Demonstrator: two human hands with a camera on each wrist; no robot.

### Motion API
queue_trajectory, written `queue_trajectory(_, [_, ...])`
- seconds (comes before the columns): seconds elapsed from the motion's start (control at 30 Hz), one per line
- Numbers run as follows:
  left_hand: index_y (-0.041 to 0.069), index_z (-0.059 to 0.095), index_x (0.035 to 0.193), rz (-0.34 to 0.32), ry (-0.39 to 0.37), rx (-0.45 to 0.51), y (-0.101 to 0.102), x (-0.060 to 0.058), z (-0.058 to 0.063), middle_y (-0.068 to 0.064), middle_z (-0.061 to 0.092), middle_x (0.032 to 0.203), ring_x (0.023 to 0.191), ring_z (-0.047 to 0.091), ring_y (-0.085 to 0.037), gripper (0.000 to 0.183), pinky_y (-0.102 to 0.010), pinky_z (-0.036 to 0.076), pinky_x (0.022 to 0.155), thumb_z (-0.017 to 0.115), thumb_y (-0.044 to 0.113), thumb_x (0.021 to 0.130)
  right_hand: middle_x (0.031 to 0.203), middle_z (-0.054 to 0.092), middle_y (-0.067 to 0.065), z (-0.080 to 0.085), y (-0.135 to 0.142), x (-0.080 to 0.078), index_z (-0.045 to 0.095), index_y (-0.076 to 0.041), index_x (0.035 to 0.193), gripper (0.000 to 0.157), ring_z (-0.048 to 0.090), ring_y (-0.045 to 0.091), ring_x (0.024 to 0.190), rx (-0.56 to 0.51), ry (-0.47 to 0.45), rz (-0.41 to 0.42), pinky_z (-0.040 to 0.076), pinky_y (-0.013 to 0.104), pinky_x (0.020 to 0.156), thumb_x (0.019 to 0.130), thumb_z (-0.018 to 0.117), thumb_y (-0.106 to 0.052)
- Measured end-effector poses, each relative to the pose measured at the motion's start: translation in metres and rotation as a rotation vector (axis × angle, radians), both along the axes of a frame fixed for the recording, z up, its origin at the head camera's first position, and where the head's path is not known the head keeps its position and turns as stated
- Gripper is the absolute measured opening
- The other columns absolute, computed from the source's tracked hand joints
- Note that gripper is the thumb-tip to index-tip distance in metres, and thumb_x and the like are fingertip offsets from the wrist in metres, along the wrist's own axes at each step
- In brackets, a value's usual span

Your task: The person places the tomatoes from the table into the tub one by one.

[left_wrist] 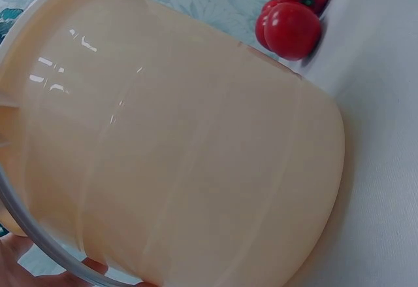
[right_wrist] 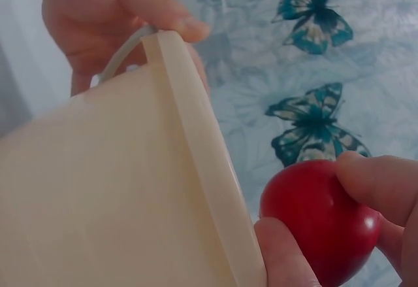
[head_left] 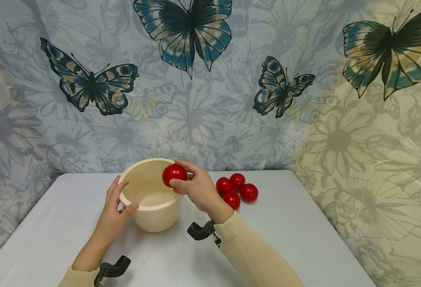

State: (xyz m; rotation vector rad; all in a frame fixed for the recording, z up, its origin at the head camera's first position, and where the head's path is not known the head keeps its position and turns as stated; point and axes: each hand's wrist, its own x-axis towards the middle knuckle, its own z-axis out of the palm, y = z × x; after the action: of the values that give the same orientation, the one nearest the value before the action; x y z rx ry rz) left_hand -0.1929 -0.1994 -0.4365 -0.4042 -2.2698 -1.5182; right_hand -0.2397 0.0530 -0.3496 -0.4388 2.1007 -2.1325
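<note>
A cream plastic bucket point(head_left: 156, 221) stands upright on the table, its mouth tipped toward the view and its inside bare where it shows. At its left side my left hand point(head_left: 110, 215) grips the rim, with the thumb toward the front; in the right wrist view this hand point(right_wrist: 98, 22) is by the grey handle. My right hand point(head_left: 203, 191) pinches a red tomato point(head_left: 173, 174) between thumb and fingers at the bucket's right rim. In the right wrist view the tomato point(right_wrist: 310, 212) is level with the rim's edge.
Several more red tomatoes point(head_left: 249, 193) lie in a cluster on the white-covered table point(head_left: 285, 239), right of the bucket. Behind the table hangs a cloth point(head_left: 196, 119) printed with butterflies and flowers. Each wrist bears a black camera mount point(head_left: 199, 231).
</note>
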Motion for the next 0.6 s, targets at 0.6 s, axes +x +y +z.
queue_trajectory(0.6, [0.006,0.034,0.152,0.004,-0.012,-0.005,0.0006,0.0006,0.0004,-0.013,0.003,0.163,0.135,0.028,-0.057,0.067,-0.020,0.047,0.078,0.063,0.015,0.092,0.145,0.048,-0.004,-0.0052,0.0024,0.0007,0.064,-0.022,0.135,0.054,0.047,0.026,0.132,0.082,0.103,0.024,0.057,0.038,0.076,0.085,0.078,-0.008])
